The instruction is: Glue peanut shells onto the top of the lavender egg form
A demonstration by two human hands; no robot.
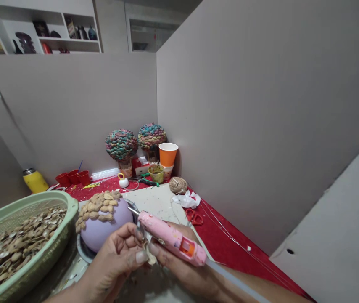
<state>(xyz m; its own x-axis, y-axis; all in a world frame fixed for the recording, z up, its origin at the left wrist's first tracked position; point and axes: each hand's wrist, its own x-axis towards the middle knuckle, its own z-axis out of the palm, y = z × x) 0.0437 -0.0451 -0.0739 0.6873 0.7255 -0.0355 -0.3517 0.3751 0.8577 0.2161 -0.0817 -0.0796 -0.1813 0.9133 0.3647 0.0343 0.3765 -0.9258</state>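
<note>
My right hand (pixel 179 254) is wrapped round a pink glue gun (pixel 163 230), its metal nozzle pointing up and left toward a lilac ball (pixel 97 233). Peanut shells (pixel 99 206) cover the upper left part of that ball, which rests in a dark round dish (pixel 83 251). My left hand (pixel 116 254) pinches a small pale peanut shell (pixel 150 256) just below the gun's front. The right thumb also touches this shell. Glue stick trails out of the gun's rear.
At left stands a green basket (pixel 70 206) full of peanut shells. Two colourful balls on cups (pixel 122 145), an orange paper cup (pixel 168 155), pliers (pixel 149 182), twine (pixel 178 185), red scissors (pixel 194 217), red cups (pixel 74 176) and a yellow bottle (pixel 35 181) sit along the back and right.
</note>
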